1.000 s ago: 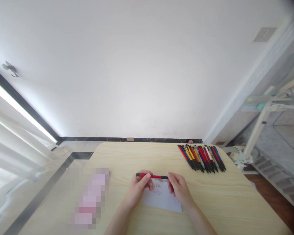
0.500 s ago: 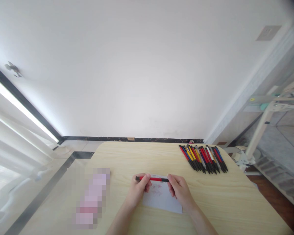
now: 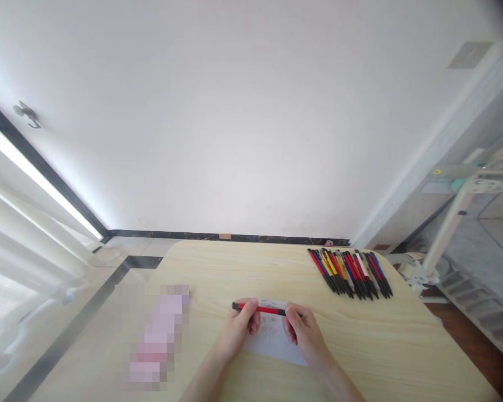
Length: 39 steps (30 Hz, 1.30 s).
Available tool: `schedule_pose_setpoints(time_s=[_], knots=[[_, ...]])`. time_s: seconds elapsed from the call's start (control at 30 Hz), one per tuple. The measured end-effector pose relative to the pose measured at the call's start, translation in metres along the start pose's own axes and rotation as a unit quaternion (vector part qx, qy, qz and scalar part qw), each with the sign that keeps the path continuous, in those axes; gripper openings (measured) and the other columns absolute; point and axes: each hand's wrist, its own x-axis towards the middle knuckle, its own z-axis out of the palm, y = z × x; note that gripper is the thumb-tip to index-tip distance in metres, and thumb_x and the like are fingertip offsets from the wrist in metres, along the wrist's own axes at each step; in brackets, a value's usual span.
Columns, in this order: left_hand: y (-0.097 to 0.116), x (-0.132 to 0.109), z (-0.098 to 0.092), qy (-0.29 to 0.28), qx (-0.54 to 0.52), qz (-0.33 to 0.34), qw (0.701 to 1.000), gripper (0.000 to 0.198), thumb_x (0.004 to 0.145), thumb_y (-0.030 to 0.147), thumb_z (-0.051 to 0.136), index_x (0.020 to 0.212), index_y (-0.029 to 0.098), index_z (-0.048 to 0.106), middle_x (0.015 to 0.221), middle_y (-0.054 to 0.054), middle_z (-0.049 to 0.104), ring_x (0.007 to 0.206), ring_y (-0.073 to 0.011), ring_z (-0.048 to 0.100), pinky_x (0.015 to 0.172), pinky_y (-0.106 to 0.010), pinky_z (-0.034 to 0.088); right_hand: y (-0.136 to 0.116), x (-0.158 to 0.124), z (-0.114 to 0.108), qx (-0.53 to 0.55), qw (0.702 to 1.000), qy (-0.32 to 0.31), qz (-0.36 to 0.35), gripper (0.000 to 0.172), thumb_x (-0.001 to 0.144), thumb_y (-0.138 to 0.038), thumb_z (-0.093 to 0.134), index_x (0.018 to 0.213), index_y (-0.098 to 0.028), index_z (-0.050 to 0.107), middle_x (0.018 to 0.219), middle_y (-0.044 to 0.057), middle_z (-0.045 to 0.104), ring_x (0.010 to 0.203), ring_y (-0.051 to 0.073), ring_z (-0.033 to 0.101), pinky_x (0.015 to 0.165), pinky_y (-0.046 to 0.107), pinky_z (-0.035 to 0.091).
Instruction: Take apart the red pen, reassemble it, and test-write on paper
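A red pen with black ends (image 3: 263,309) is held level above a white slip of paper (image 3: 272,341) that has red scribbles on it. My left hand (image 3: 237,329) pinches the pen near its left end. My right hand (image 3: 302,333) pinches its right end, fingers closed round it. Both hands hover over the paper near the front middle of the light wooden table (image 3: 218,273).
A row of several red, blue, yellow, white and black pens (image 3: 351,272) lies at the table's far right. A blurred pink patch (image 3: 155,335) sits at the left of the table. A white wall stands behind, and a white stand (image 3: 444,234) is at the right.
Both hands with the pen have sunk a little toward me, and my right hand has slid slightly left along the pen. The camera tilted slightly.
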Motion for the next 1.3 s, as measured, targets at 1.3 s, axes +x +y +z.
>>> schedule_pose_setpoints(time_s=[1.3], knots=[[0.010,-0.003,0.016,-0.014,0.091,-0.027,0.995,0.057,0.079,0.055,0.038,0.033,0.021,0.040,0.030,0.002,0.037,0.032,-0.0096,0.036,0.040,-0.025,0.027,0.001,0.005,0.010,-0.049,0.997,-0.016,0.064,0.060,0.079,-0.065,0.031,0.040,-0.019,0.036,0.036,-0.005,0.029,0.036,0.007,0.028,0.038,0.022,0.017]])
